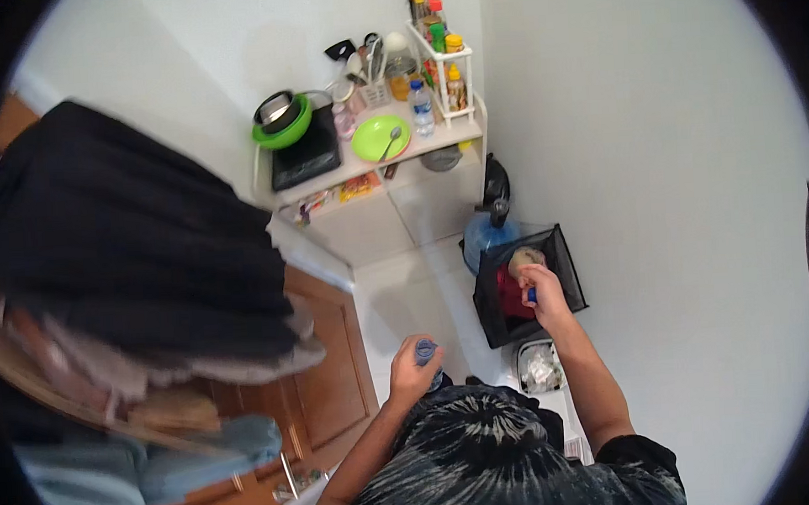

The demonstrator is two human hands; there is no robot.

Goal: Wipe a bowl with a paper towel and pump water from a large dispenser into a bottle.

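Note:
In my left hand [405, 374] is a clear bluish bottle [426, 351], upright, with its uncapped mouth facing up. My right hand [542, 292] is out to the right, above a black fabric laundry basket [493, 316]. A small blue cap [531, 295] shows between its fingers. Just beyond those fingertips is a rounded beige item [525, 258]; whether they touch it, I cannot tell. Red cloth [513, 293] lies inside the basket. My body and patterned dark shirt hide the lower part of the view.
Ahead stands a white kitchen cabinet [369, 234] with a green plate [374, 139], a water bottle [422, 111] and a condiment rack [456, 54]. A blue water jug [489, 238] and a lined bin [541, 369] flank the basket. Dark clothes [136, 246] hang left, before a wooden door [327, 352].

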